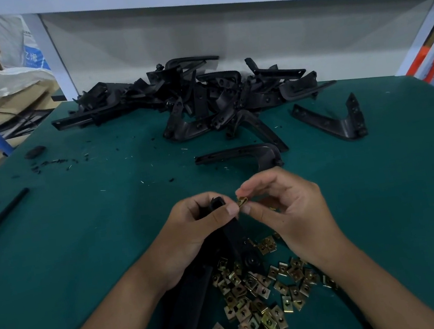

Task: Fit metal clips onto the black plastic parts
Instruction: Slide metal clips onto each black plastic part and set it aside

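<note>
Head view: a black plastic part (221,235) is gripped near its upper end by the left hand (199,230), fingers curled round it. A metal clip (243,201) is pinched between thumb and forefinger of the right hand (288,210), just beside the part's tip and seemingly not yet pushed on. A heap of loose clips (258,297) lies below on the green table (82,237). A large pile of black parts (196,103) waits behind (whether any carry clips cannot be told), so much appears left.
</note>
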A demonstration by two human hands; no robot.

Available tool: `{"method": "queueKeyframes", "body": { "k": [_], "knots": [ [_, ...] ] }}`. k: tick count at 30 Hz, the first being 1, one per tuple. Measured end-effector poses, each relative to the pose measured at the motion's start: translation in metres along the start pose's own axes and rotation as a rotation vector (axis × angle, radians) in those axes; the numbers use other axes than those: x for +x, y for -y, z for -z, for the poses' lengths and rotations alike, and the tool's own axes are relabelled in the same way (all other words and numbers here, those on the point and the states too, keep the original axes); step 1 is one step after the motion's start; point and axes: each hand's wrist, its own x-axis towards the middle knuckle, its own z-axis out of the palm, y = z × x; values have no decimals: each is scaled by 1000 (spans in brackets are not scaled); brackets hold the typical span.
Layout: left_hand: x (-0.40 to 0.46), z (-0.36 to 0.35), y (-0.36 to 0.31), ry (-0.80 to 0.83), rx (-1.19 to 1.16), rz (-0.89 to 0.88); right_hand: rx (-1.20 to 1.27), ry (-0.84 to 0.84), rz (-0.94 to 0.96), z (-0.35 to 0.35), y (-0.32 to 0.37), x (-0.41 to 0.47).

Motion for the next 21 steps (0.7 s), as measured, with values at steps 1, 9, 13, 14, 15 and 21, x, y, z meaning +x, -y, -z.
{"method": "queueKeyframes", "body": {
  "k": [1,9,13,14,15,21],
  "knots": [
    [0,1,1,3,-12,9,-15,2,-8,0,0,0],
    [2,7,2,98,-131,53,64,28,-245,1,6,2],
    [1,8,3,122,-128,52,254,69,-449,3,6,2],
    [2,8,3,125,-143,62,313,61,-480,4,7,3],
    [2,8,3,122,-160,71,364,49,-502,4,7,4],
    [3,9,4,95,-236,55,470,16,-539,8,8,5]
  ]
}}
